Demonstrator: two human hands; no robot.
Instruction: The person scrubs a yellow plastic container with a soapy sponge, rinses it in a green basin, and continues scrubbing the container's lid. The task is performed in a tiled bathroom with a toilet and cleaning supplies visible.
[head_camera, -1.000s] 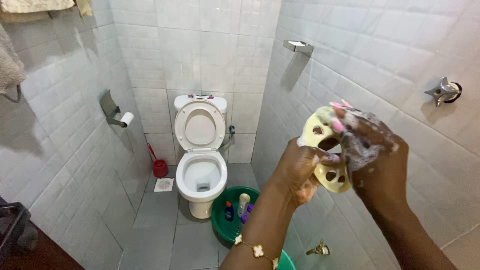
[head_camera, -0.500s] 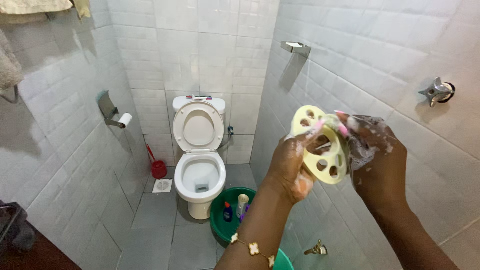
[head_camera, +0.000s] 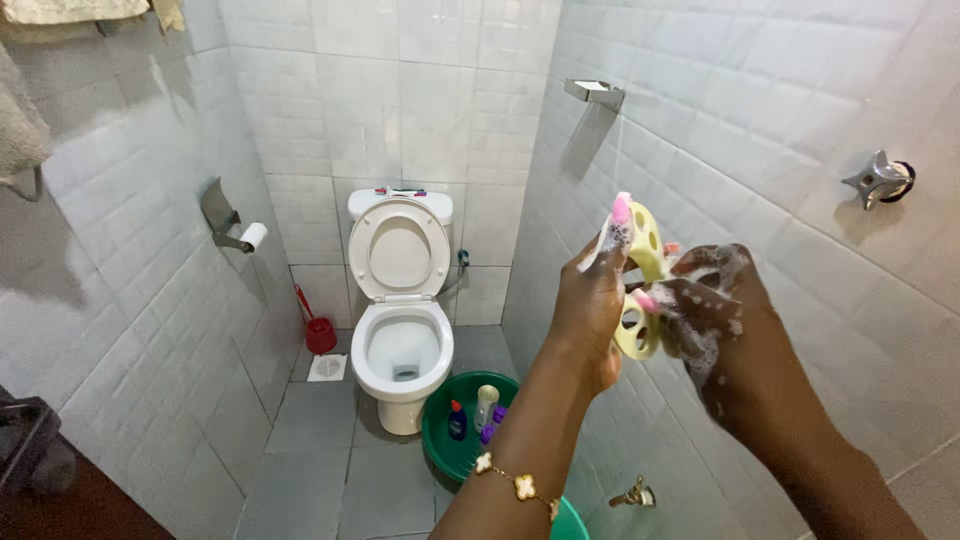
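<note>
1. Yellow plastic disc (head_camera: 643, 262) with round holes in it, that's what both hands are on. It's held up in the air near the tiled right wall (head_camera: 790, 120), turned pretty much edge-on to the camera.
2. Left hand (head_camera: 590, 305) is wrapped around the disc's left side, with 1 pink-nailed finger sticking up along its top edge. So it's closed on the disc, not spread out.
3. Right hand (head_camera: 715, 310) is all covered in white soap foam and is pressed against the disc's right side, fingers curled in on it.
4. Left wrist has a gold bracelet (head_camera: 518, 487) with little flower charms.
5. Further back there's a white toilet (head_camera: 402, 330) with the lid up, standing against the far wall.
6. Just beside the toilet on the floor sits a green basin (head_camera: 440, 440) with a few bottles (head_camera: 478, 410) in it.
7. Red toilet brush (head_camera: 318, 332) is on the toilet's other side, and a toilet roll (head_camera: 254, 236) hangs on the left wall.
8. A metal tap handle (head_camera: 880, 180) sticks out of the right wall, well apart from the hands.
</note>
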